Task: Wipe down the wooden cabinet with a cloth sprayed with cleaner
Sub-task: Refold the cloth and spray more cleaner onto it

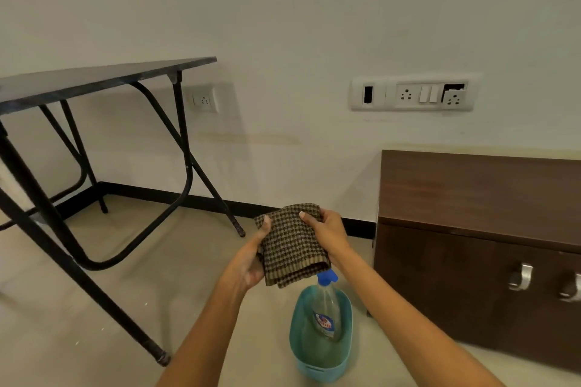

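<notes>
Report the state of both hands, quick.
Left hand: holding the checked cloth, left side.
Right hand: holding the same cloth, upper right edge.

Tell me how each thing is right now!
checkered cloth, folded, held up.
left grip, holding the cloth.
right grip, holding the cloth.
spray bottle, upright in basket.
teal basket, holds the bottle.
wooden cabinet, doors shut.
folding table, unfolded, standing.
socket panel, one socket loose.

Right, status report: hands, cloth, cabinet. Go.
Folded cloth gripped by left hand and right hand. In the basket, spray bottle untouched. Wooden cabinet at right, path clear.
</notes>
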